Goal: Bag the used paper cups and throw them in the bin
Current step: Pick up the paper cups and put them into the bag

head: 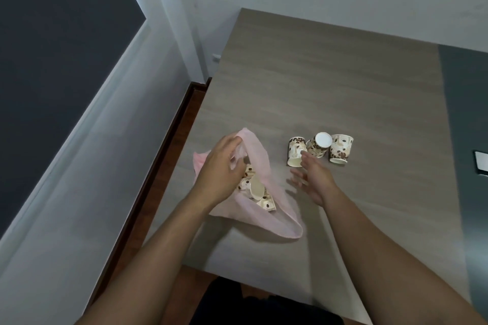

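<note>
My left hand pinches the rim of the pink bag, fingers closed on the thin plastic and lifting it so the mouth gapes. The bag lies near the left edge of the table, its loose handle trailing toward the near edge. Inside it I can see several paper cups tumbled together, one showing its open mouth; how many there are I cannot tell.

My right hand is open and holds nothing, fingers spread and blurred, its tips just beside the nearest of three loose cups out toward the middle of the table. That nearest cup lies on its side with its mouth toward me. The middle cup is tipped with its white base up, touching its neighbours. The right cup leans close against it. A flat pale object sits at the right edge on a darker strip.
</note>
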`<state>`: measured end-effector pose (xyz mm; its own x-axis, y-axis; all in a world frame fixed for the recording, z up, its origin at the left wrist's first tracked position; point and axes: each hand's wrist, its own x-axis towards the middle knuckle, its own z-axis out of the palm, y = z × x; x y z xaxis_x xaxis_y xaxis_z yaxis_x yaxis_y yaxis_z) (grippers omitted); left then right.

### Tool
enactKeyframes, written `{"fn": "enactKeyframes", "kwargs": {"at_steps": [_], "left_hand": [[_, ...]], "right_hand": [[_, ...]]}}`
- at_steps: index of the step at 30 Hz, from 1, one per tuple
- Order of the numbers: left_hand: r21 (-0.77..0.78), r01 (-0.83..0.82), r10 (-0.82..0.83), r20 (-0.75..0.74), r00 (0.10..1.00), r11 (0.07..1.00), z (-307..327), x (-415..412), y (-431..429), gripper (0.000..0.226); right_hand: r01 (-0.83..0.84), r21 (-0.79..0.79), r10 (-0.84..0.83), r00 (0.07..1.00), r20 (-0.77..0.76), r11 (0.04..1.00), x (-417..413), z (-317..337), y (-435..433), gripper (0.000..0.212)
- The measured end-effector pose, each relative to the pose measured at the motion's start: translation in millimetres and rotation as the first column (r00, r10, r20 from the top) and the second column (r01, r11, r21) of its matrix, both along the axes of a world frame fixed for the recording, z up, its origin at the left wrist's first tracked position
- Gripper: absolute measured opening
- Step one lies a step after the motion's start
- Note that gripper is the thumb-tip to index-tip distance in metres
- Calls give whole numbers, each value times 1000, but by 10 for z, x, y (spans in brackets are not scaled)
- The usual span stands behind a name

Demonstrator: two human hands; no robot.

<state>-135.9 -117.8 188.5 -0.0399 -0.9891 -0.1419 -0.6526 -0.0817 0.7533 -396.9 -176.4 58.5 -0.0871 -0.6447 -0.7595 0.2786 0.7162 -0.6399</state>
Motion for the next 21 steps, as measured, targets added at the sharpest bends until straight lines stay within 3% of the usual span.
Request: {"fn": "enactKeyframes", "kwargs": {"at_steps": [3, 6, 10, 14, 21], "left_hand": [[104, 142, -159, 183, 970, 984, -91, 104, 105, 75], [198, 145, -196, 271, 942, 969, -105, 215, 198, 90], [265, 92, -159, 244, 957, 960, -45, 264, 245, 95], [253, 65, -123, 219, 968, 965, -53, 291, 204, 86], [324, 13, -51, 108, 993, 946, 8, 146, 145, 77]], "right_hand": [[60, 48, -65, 990, 122, 997, 11, -206, -198, 46], [104, 103, -120, 980, 160, 989, 48, -363, -328, 50], [3, 146, -4, 1000, 6, 989, 135, -303, -202, 34], [-85, -27, 77, 974, -213, 996, 113, -127, 15, 39], [-323, -235, 270, 934, -233, 917, 118, 316, 460, 42]]}}
